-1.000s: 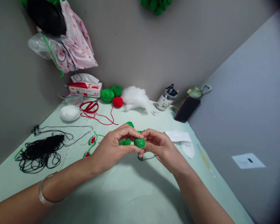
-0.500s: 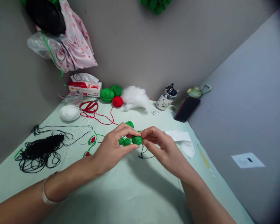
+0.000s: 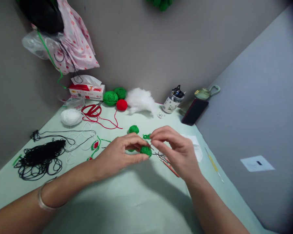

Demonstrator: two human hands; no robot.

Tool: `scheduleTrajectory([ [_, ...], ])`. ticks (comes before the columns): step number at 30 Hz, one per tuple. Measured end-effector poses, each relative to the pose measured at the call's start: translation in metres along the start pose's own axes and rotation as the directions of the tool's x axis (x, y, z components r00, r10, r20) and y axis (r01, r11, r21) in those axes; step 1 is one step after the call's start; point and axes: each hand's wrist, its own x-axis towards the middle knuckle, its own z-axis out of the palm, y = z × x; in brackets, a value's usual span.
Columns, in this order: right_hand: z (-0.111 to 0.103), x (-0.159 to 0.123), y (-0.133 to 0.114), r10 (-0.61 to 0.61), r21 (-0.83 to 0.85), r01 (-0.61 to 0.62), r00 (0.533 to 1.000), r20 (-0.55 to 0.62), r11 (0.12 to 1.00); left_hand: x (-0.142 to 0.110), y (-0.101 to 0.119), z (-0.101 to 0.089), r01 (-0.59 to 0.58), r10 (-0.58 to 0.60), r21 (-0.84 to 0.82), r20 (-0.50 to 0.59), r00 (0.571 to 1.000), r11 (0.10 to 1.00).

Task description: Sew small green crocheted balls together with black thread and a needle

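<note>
A small green crocheted ball (image 3: 146, 150) is pinched between the thumb and fingers of my left hand (image 3: 127, 150). Just above and right of it, my right hand (image 3: 174, 151) has its thumb and forefinger pressed together. A thin line runs from those fingertips to the ball; whether it is a needle or thread I cannot tell. Behind my hands lie another green ball (image 3: 134, 129) and a small green knitted piece (image 3: 146, 136). Under my right hand are black thread and an orange-handled tool (image 3: 171, 169), partly covered. More green shows behind my left fingers.
Black yarn (image 3: 44, 156), white yarn (image 3: 71, 117), red scissors (image 3: 91, 110) and small red-and-green pieces (image 3: 95, 145) lie to the left. Along the back are a tissue box (image 3: 88, 91), yarn balls (image 3: 110, 97), white stuffing (image 3: 140, 101), a jar (image 3: 171, 103) and a phone (image 3: 194, 111). A yellow crochet hook (image 3: 213, 162) lies right.
My right hand has drawn back from the green ball and risen slightly, fingertips pinched. My left hand keeps hold of the ball. The orange-handled tool shows more, and the view has shifted slightly.
</note>
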Motion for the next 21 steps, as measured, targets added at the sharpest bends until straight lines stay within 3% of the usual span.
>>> scheduleTrajectory([
  [3, -0.005, 0.005, 0.001, 0.168, 0.263, -0.14, 0.982, -0.087, 0.954, 0.001, 0.005, -0.006, 0.112, -0.098, -0.099, 0.133, 0.986, 0.989],
  [6, -0.009, 0.009, 0.002, 0.317, 0.504, -0.223, 0.942, -0.107, 0.834, 0.001, 0.004, -0.01, 0.168, -0.112, -0.209, 0.259, 0.959, 0.963],
  [8, -0.01, 0.009, 0.0, 0.396, 0.621, -0.3, 0.918, -0.018, 0.724, 0.001, 0.002, -0.01, 0.18, -0.095, -0.295, 0.282, 0.955, 0.938],
  [10, -0.009, 0.009, -0.001, 0.425, 0.665, -0.412, 0.892, 0.155, 0.622, 0.001, 0.001, -0.009, 0.188, -0.088, -0.357, 0.278, 0.957, 0.915],
  [13, -0.01, 0.013, 0.007, 0.413, 0.656, -0.497, 0.862, 0.295, 0.568, 0.0, 0.0, -0.008, 0.194, -0.084, -0.401, 0.275, 0.958, 0.895],
  [16, -0.027, 0.024, 0.032, 0.45, 0.669, -0.444, 0.875, 0.18, 0.596, 0.001, -0.001, -0.009, 0.225, -0.106, -0.467, 0.267, 0.958, 0.855],
  [21, -0.093, 0.031, 0.097, 0.481, 0.572, -0.316, 0.862, -0.16, 0.757, 0.004, 0.005, -0.021, 0.213, -0.156, -0.614, 0.145, 0.977, 0.76],
])
